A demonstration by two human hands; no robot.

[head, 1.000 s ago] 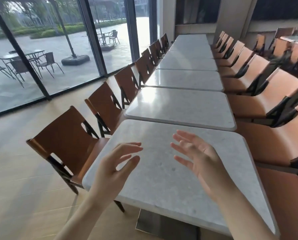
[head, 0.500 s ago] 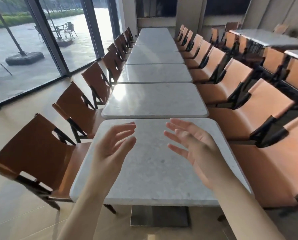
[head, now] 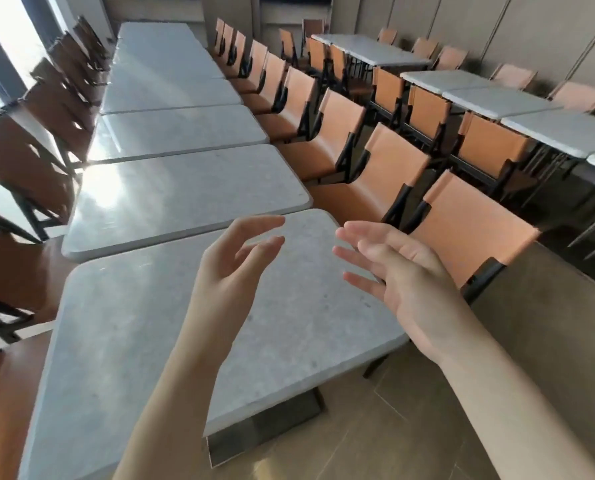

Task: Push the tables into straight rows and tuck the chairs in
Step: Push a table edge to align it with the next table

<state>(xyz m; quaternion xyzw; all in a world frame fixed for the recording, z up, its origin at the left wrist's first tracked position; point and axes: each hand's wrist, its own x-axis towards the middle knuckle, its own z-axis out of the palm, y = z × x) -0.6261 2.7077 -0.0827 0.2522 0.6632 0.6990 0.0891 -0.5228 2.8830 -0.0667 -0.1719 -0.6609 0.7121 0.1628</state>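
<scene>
A long row of white marble-topped tables runs away from me; the nearest table point(head: 122, 334) lies right below my hands, and the second table point(head: 185, 195) abuts it. My left hand point(head: 233, 268) hovers over the near table with relaxed, slightly bent fingers and holds nothing. My right hand point(head: 403, 282) floats above the table's right corner, fingers spread, empty. Orange chairs line both sides. The nearest right chair point(head: 469, 230) stands beside the table's corner with its back toward me.
A second row of marble tables point(head: 490, 98) with orange chairs fills the right half of the room. Darker-looking chairs point(head: 22, 161) line the left side by the window. A bare strip of floor point(head: 548, 334) lies to my right.
The view has swung to the right, bringing the second row of tables into sight. Both hands stay raised and empty over the near table, now nearer its right corner.
</scene>
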